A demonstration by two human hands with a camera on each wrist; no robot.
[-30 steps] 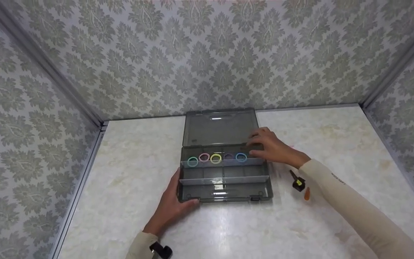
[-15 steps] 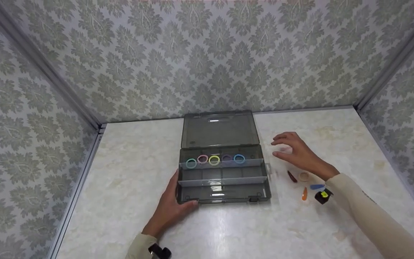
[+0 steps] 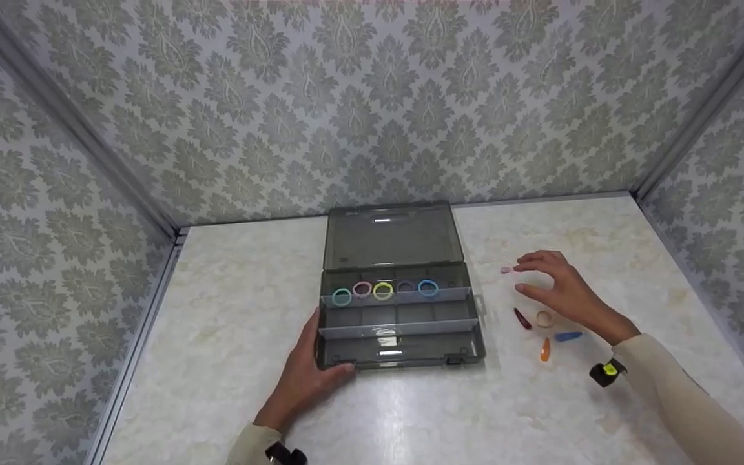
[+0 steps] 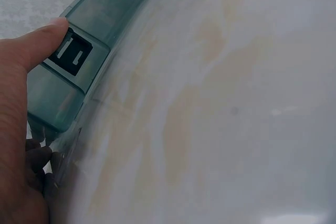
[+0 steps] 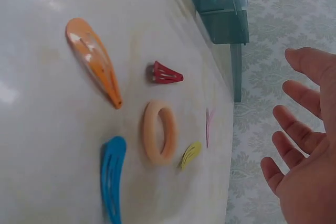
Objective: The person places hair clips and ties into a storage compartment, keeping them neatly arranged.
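Observation:
A grey see-through organizer box [image 3: 392, 236] lies with its lid folded back. My left hand [image 3: 307, 371] grips its front left corner; in the left wrist view the thumb [image 4: 47, 40] lies at the front latch. Several hair ties, among them a yellow hair tie [image 3: 376, 292] and a blue hair tie [image 3: 420, 289], overlap the rear divider. My right hand [image 3: 566, 297] holds nothing, fingers apart, fingertips close to a pink hair clip [image 3: 506, 270]. Nearby are a dark red clip [image 3: 522, 318], a beige hair tie [image 3: 538, 320] and a blue clip [image 3: 568, 336].
Closer to the front lies an orange clip [image 3: 545, 350]. A yellow clip [image 5: 191, 154] shows in the right wrist view, while the hand hides it in the head view. Patterned wall panels [image 3: 385, 129] border the marbled table [image 3: 243, 278] at the back and sides.
My right hand has left the box's rear compartment and moved right to the loose clips, uncovering several of them. My left hand has kept its place on the box corner.

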